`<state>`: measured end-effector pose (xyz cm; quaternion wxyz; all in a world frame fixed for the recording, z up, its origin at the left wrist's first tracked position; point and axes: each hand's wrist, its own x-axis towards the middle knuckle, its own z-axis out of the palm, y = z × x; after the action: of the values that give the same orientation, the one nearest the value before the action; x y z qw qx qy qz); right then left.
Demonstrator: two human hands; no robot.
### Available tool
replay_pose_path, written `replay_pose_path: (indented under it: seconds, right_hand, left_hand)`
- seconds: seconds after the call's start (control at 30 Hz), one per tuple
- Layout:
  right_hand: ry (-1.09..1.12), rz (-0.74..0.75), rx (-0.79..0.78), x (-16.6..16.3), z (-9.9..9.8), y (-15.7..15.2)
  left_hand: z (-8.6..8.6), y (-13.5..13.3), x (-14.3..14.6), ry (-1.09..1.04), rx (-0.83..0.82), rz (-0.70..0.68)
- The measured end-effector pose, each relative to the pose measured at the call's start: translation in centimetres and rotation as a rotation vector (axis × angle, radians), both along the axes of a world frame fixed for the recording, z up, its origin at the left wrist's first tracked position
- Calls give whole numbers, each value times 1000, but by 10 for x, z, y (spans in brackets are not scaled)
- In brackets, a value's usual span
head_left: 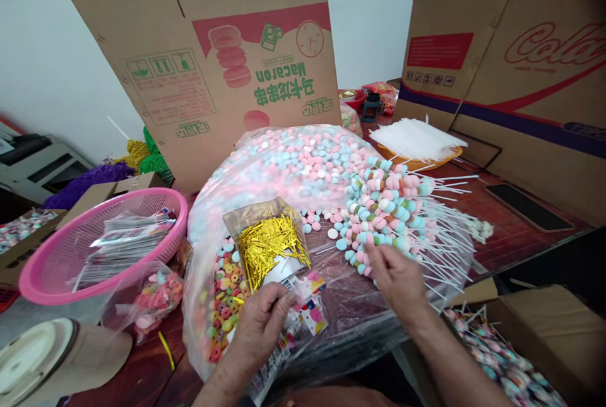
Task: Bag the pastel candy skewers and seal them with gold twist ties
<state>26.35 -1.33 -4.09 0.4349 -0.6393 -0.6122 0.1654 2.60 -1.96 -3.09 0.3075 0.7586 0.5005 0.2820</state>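
My left hand (265,318) is closed, its thumb and fingers pinching a clear printed plastic wrapper (310,315). Beside that hand lies a clear bag of gold twist ties (269,243). Over at the near edge of a pile of candy skewers (386,202), my right hand (398,277) has its fingers curled at a candy skewer (388,240). That skewer carries pink, blue and green pieces, and the fingertips are partly lost among the candies. White sticks of the pile point right. Ring-shaped gummies (225,306) show under the plastic near my left wrist.
A large plastic bag of pastel candies (303,158) spreads behind my hands. At left stand a pink basket (177,205) of wrappers and a lidded canister (101,353). White sticks (414,137), a phone (528,206) and tall cartons (156,22) surround the table; a box (549,318) holds wrapped skewers.
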Motion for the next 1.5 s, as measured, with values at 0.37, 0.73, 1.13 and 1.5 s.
replay_pose_path:
  seconds: [0.37,0.73,1.13,1.5]
  right_hand:
    - [-774,41,9,71,10,25]
    - [-639,482,481,44,32,-24]
    - [-492,581,366,36,17,-27]
    - [-411,585,357,28,16,-33]
  left_hand:
    - [6,6,-35,-57,400,-59]
    - [26,9,-43,-45,350,-72]
    - [42,24,-49,309,394,-201]
    - [46,27,-40,394,363,-242]
